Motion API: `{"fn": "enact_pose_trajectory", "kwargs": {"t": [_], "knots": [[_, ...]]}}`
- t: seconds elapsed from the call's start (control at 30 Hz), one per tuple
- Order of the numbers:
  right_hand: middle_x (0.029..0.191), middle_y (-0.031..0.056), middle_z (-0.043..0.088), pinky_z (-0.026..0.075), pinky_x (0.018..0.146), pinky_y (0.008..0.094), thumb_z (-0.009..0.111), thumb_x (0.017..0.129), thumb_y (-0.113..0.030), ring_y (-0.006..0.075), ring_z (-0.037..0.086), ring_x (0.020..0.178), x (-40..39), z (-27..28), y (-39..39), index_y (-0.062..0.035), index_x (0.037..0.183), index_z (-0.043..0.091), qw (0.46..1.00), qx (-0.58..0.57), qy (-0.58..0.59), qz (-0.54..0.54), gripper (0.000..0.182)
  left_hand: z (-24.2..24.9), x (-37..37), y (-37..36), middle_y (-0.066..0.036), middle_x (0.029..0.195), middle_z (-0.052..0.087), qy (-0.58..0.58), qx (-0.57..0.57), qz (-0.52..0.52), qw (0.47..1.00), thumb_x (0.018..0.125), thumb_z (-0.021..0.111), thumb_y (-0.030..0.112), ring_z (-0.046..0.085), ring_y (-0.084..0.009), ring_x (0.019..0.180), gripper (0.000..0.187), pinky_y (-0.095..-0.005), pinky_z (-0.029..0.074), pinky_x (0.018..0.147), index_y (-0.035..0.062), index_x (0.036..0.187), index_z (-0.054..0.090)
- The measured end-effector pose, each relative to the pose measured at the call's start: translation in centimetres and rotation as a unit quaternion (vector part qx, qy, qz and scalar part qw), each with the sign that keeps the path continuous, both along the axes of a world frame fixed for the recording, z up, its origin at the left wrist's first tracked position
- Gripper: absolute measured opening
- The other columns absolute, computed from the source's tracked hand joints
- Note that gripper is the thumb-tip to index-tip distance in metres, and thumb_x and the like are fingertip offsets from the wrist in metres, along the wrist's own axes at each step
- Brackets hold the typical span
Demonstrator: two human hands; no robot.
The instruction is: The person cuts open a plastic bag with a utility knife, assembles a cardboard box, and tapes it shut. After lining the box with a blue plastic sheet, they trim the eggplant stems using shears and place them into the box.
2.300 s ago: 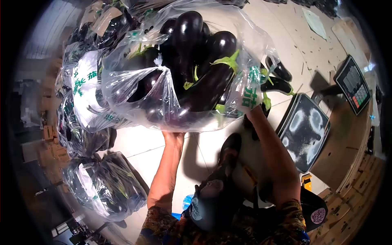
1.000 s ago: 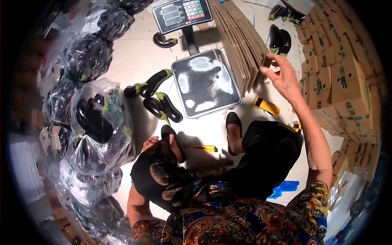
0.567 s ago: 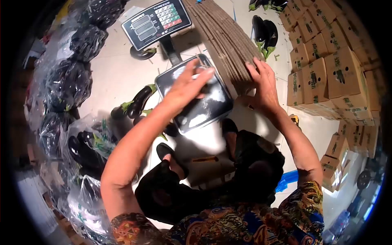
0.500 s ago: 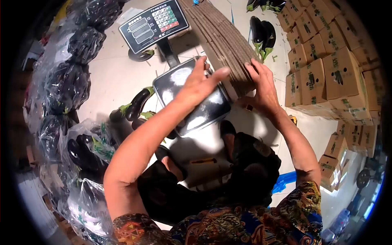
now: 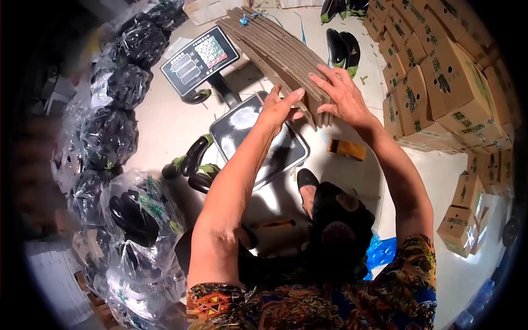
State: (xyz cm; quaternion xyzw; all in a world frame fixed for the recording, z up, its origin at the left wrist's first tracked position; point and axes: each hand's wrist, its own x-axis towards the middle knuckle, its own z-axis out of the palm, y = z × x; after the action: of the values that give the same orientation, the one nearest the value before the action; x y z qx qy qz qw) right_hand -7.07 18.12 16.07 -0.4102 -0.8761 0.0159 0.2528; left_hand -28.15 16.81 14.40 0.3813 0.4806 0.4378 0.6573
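Note:
A stack of flattened cardboard boxes [image 5: 280,52] stands on edge beside a digital scale, whose dark display panel [image 5: 200,61] faces up and whose metal platform [image 5: 245,124] is bare. At the stack's near end, my left hand [image 5: 279,109] pinches the outermost flattened box with thumb and fingers, just above the platform's far edge. My right hand [image 5: 346,98] lies over the top edges of the stack, its fingers stretched out and apart. A yellow box-like object [image 5: 346,149] is on the floor below my right hand.
Clear plastic bags of eggplants [image 5: 135,214] line the left side. Loose eggplants [image 5: 193,157] lie left of the scale, and more eggplants [image 5: 342,49] lie beyond the stack. Printed cartons [image 5: 412,99] are piled at right. Blue plastic [image 5: 380,256] lies near my legs.
My left hand has moved from above the platform to the stack's near end and taken hold of the outermost flattened box. The near ends of the boxes have fanned apart. The view has shifted.

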Motion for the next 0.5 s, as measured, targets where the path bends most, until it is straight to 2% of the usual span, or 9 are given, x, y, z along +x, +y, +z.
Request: {"fn": "enact_pose_trajectory", "kwargs": {"t": [0.03, 0.1, 0.17, 0.27, 0.33, 0.4, 0.43, 0.5], "knots": [[0.141, 0.0078, 0.041, 0.040, 0.101, 0.0421, 0.082, 0.061, -0.018, 0.0335, 0.040, 0.121, 0.3, -0.2, -0.1, -0.0165, 0.134, 0.050, 1.000, 0.002, 0.012, -0.014, 0.081, 0.0, -0.3, 0.0, -0.017, 0.119, 0.056, -0.006, 0.015, -0.009, 1.000, 0.082, 0.074, 0.031, 0.067, -0.0246, 0.089, 0.077, -0.0308, 0.059, 0.069, -0.0044, 0.136, 0.032], [0.141, 0.0093, 0.041, 0.040, 0.101, 0.0431, 0.081, 0.061, -0.014, 0.0343, 0.039, 0.121, 0.2, -0.6, -0.5, -0.0169, 0.134, 0.049, 0.998, 0.010, 0.039, -0.038, 0.080, 0.2, -0.8, 0.1, -0.017, 0.112, 0.059, 0.066, 0.014, -0.032, 0.997, 0.085, 0.065, 0.029, 0.067, -0.0238, 0.084, 0.066, -0.0300, 0.059, 0.066, -0.0010, 0.135, 0.035], [0.140, 0.0112, 0.041, 0.040, 0.101, 0.0444, 0.079, 0.063, -0.009, 0.0355, 0.039, 0.122, -0.8, -1.1, -1.0, -0.0163, 0.135, 0.049, 0.998, 0.013, 0.056, -0.033, 0.079, 0.2, -0.9, -0.2, -0.016, 0.106, 0.060, 0.125, -0.005, 0.002, 0.992, 0.086, 0.058, 0.027, 0.066, -0.0240, 0.080, 0.058, -0.0309, 0.058, 0.061, 0.0014, 0.133, 0.037], [0.141, 0.0109, 0.040, 0.038, 0.104, 0.0433, 0.080, 0.062, -0.011, 0.0357, 0.037, 0.123, -2.0, -1.4, -1.8, -0.0154, 0.136, 0.047, 0.998, -0.017, 0.057, -0.017, 0.080, -0.1, 0.9, -0.2, -0.015, 0.103, 0.061, 0.133, -0.041, 0.059, 0.989, 0.086, 0.055, 0.025, 0.066, -0.0249, 0.073, 0.050, -0.0326, 0.057, 0.052, 0.0029, 0.129, 0.040], [0.141, 0.0113, 0.039, 0.037, 0.105, 0.0426, 0.079, 0.064, -0.011, 0.0355, 0.037, 0.124, -2.1, -1.6, -1.9, -0.0128, 0.136, 0.047, 0.998, -0.022, 0.066, -0.003, 0.079, 0.4, 1.4, -0.6, -0.017, 0.112, 0.059, 0.102, -0.062, 0.044, 0.992, 0.086, 0.056, 0.027, 0.065, -0.0256, 0.083, 0.051, -0.0334, 0.057, 0.057, 0.0023, 0.128, 0.040], [0.142, 0.0113, 0.038, 0.037, 0.105, 0.0427, 0.078, 0.065, -0.010, 0.0351, 0.036, 0.124, -1.9, -1.6, -1.8, -0.0125, 0.136, 0.047, 0.997, -0.023, 0.077, 0.005, 0.078, -0.2, 1.5, -1.1, -0.017, 0.111, 0.060, 0.103, -0.030, 0.097, 0.989, 0.084, 0.060, 0.030, 0.064, -0.0265, 0.089, 0.059, -0.0364, 0.056, 0.067, -0.0013, 0.130, 0.040], [0.133, 0.0114, 0.046, 0.044, 0.097, 0.0406, 0.076, 0.065, -0.004, 0.0327, 0.043, 0.118, -2.0, -1.4, -2.1, -0.0087, 0.128, 0.053, 0.995, 0.017, 0.101, 0.004, 0.067, -0.6, 1.4, -1.4, -0.017, 0.111, 0.061, 0.105, -0.014, 0.123, 0.987, 0.083, 0.062, 0.032, 0.063, -0.0270, 0.093, 0.064, -0.0379, 0.055, 0.072, -0.0031, 0.131, 0.040], [0.122, 0.0110, 0.052, 0.047, 0.090, 0.0388, 0.074, 0.067, -0.004, 0.0316, 0.048, 0.112, -1.6, -1.6, -3.0, -0.0074, 0.124, 0.055, 0.993, 0.036, 0.108, -0.032, 0.060, -1.4, 0.6, -1.8, -0.018, 0.119, 0.055, 0.183, 0.046, 0.126, 0.974, 0.083, 0.063, 0.036, 0.061, -0.0263, 0.098, 0.069, -0.0379, 0.054, 0.074, -0.0003, 0.136, 0.036]]}}
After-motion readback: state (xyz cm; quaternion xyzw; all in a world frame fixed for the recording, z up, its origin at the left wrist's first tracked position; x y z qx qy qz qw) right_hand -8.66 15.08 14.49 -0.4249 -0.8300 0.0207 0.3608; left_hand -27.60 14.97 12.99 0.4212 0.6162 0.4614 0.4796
